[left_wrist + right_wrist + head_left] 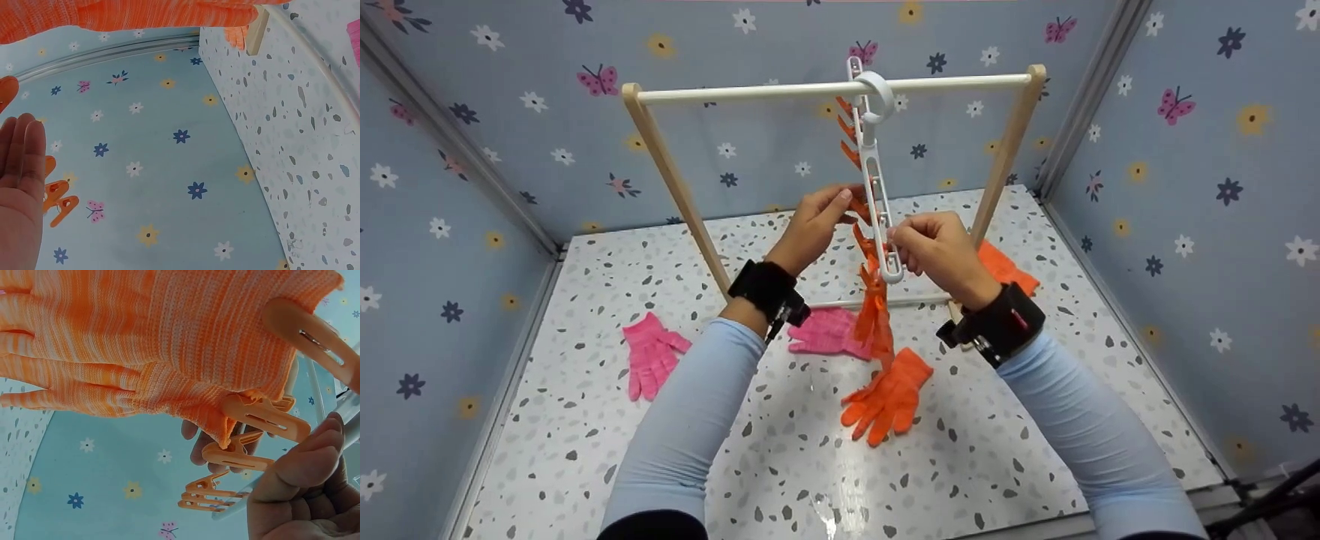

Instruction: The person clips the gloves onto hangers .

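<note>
A white clip hanger with orange clips hangs by its hook from the rack's rail. At its near end, orange knit gloves hang from the clips, cuffs gripped. On the left side of the hanger, my left hand pinches an orange clip between thumb and fingers; other clips partly hide those fingers in the right wrist view. My right hand, fingers curled, holds the hanger's bar from the right, close to the near end.
A wooden rack with a white rail stands on the speckled table. Pink gloves lie left and under the hanger. One orange glove lies in front, another orange glove behind my right wrist. Patterned walls enclose the table.
</note>
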`<state>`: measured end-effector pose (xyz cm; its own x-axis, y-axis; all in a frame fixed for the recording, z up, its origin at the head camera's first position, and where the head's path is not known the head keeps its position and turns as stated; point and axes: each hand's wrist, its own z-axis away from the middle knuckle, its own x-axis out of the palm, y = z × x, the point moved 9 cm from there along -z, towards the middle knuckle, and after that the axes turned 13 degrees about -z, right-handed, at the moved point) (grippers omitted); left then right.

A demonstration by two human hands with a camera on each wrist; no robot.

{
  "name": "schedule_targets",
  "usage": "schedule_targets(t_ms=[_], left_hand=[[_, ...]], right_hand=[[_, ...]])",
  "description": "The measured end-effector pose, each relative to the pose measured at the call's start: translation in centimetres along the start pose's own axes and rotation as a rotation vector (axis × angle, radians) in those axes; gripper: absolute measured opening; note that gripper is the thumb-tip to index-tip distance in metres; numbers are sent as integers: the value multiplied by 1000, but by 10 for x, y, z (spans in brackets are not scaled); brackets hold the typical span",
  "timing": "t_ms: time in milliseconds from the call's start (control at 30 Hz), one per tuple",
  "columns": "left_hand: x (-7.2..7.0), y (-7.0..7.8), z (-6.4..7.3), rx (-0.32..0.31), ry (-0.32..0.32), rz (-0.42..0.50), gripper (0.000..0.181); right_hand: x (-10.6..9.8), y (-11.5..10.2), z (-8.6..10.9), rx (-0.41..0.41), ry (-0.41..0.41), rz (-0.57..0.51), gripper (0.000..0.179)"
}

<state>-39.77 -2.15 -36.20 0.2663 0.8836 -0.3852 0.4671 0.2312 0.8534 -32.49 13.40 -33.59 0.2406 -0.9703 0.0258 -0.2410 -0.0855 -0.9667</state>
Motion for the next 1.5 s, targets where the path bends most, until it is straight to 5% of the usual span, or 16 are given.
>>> schedule_targets(t_ms=[533, 1000, 1500], left_hand=[[13, 4, -4, 11, -113, 192, 50], [15, 7, -3, 3, -125, 211, 48], [15, 13, -2, 92, -175, 184, 42]], right_hand=[[-16, -2, -4, -23, -44, 22, 31], [-32, -2, -6, -3, -39, 16, 29], [-49, -6, -11, 10, -44, 19, 33]])
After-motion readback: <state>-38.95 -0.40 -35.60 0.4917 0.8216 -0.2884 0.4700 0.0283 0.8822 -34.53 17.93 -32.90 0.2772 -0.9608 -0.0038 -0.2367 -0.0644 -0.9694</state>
